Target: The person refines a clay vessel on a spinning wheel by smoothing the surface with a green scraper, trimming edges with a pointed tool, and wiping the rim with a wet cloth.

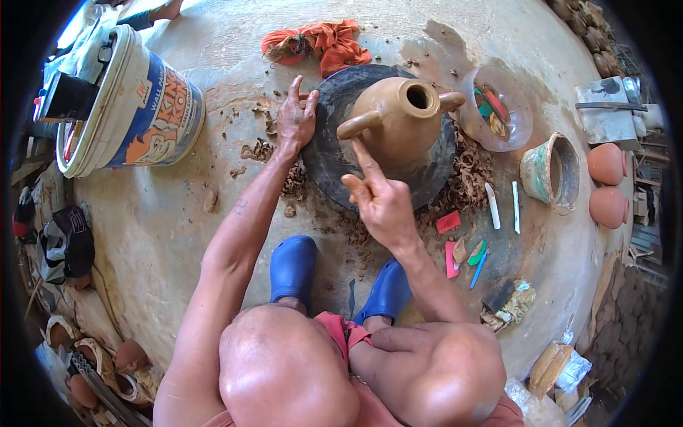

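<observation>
A brown wet-clay jug with a round mouth and two looped handles stands upright on a dark round turntable. My left hand rests at the turntable's left rim, its fingers spread and nothing in them. Below the jug's left handle, my right hand points up with its index finger outstretched. That fingertip is at the underside of the handle, touching or very near it. The thumb stands apart, and I see no tool in this hand.
Clay shavings lie around the turntable. At the left stands a large paint bucket; behind is an orange cloth. To the right are a clear bowl, a crusted pot, small scrapers and two round clay pots.
</observation>
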Motion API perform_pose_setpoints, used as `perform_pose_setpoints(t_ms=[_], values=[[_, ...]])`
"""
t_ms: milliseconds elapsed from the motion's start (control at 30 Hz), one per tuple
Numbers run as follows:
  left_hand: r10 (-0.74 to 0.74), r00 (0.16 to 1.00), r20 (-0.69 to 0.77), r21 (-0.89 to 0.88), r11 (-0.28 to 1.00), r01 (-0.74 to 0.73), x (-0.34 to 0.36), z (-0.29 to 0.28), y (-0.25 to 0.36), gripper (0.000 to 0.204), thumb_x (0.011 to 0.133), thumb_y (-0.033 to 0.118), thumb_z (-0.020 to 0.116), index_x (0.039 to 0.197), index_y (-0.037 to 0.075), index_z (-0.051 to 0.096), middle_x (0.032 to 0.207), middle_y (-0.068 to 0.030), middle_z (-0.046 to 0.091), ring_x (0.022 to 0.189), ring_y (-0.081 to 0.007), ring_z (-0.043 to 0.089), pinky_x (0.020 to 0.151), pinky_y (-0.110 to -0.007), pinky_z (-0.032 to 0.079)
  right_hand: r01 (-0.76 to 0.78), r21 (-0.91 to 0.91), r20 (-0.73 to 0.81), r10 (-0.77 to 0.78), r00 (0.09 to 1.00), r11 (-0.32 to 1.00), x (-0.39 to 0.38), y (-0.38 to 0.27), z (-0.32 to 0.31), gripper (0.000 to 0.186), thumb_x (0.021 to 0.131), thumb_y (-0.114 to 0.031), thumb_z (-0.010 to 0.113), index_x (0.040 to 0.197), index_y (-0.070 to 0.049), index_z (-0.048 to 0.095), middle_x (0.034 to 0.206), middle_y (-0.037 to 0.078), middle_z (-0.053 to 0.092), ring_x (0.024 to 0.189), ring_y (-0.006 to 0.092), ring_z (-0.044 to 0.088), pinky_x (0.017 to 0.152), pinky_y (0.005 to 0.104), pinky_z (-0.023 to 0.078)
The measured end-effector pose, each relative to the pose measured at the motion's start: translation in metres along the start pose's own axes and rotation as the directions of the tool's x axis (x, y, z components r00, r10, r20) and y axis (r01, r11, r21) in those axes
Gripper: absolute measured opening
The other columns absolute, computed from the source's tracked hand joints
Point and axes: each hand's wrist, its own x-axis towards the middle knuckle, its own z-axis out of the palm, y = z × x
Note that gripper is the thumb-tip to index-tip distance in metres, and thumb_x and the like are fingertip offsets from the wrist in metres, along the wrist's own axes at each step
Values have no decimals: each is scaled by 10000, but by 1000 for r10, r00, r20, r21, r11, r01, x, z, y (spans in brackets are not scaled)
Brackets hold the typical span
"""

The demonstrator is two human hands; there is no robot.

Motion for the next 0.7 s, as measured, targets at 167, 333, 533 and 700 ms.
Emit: perform_pose_setpoints(t_ms=[167,333,533,700], values=[[-28,999,19,-52,998,29,-6,3,2,658,1080,436,628,1610,88,449,1212,-237,769,1109,-359,755,965,-466,576,-175,289,93,154,984,941,2,6,22,738,1080,-331,677,1705,-174,319,628,123,673,565,216,696,595,381,548],[-16,1000,8,-61,998,16,-9,2,0,662,1070,421,633,1592,56,452,1133,-226,788,1049,-405,762,938,-499,575,-190,223,49,184,982,956,10,7,24,739,1070,-323,695,1702,-198,334,640,125,673,545,213,675,595,380,548],[-28,1000,12,-23,999,28,-11,4,0,662,1070,456,623,1597,92,455,1179,-233,780,1071,-413,759,946,-512,569,-74,174,-27,80,996,982,1,23,26,663,1052,-281,718,1649,-180,447,633,121,673,540,240,688,571,383,538],[-48,999,11,-4,999,48,-13,-3,-9,682,1070,486,607,1614,109,445,1195,-239,775,1093,-424,752,964,-517,564,-248,393,124,216,968,885,12,5,25,700,1036,-278,738,1656,-169,433,707,162,706,575,243,706,584,387,553]])
